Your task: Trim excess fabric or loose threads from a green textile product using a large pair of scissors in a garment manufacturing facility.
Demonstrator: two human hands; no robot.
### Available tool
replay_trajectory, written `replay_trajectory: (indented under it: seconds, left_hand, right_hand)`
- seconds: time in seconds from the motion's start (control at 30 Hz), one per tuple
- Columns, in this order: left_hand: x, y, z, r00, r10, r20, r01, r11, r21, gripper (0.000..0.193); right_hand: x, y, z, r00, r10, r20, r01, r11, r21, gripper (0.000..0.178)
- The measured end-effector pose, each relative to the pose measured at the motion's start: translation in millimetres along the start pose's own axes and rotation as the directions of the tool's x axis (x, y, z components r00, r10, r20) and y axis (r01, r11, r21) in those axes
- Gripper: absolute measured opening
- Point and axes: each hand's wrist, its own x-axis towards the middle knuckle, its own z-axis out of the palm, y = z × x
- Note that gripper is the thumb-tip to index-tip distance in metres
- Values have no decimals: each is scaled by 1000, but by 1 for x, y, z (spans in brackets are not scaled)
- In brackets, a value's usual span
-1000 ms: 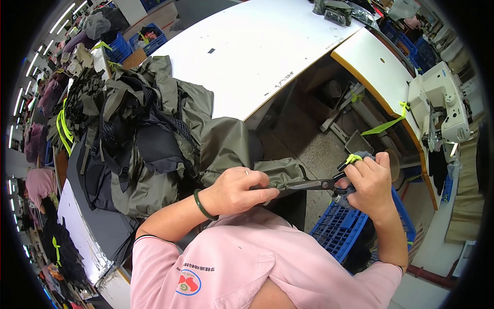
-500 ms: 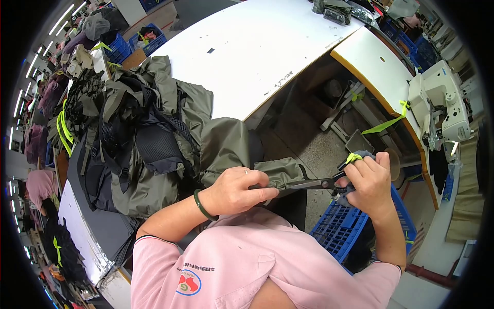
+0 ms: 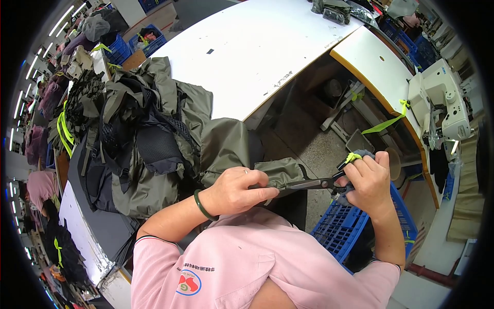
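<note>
Hardly anything has moved since a second ago: my right hand [image 3: 369,180] keeps its grip curled round the handles of the scissors [image 3: 324,183], held between my hands. Their long axis runs nearly level, blades pointing left toward my left hand [image 3: 236,190], its grip pinching green cloth [image 3: 282,172] beside the tips.

The view is tilting very slightly: the sewing machine [image 3: 446,98] on the right is sitting a touch higher, while the pink shirt [image 3: 43,186] at far left is showing slightly lower.
</note>
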Motion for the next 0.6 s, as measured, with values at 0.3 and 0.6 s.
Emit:
replay_trajectory:
  seconds: [0.3, 0.6]
  left_hand:
    - [-1, -1, 1, 1000, 3, -11, -3, 1000, 1, 29]
    - [-1, 1, 2, 1000, 1, -20, -1, 1000, -2, 29]
  right_hand:
    - [-2, -2, 6, 1000, 14, 0, -14, 999, 46, 22]
    - [-1, -6, -1, 1000, 6, -22, -7, 999, -49, 23]
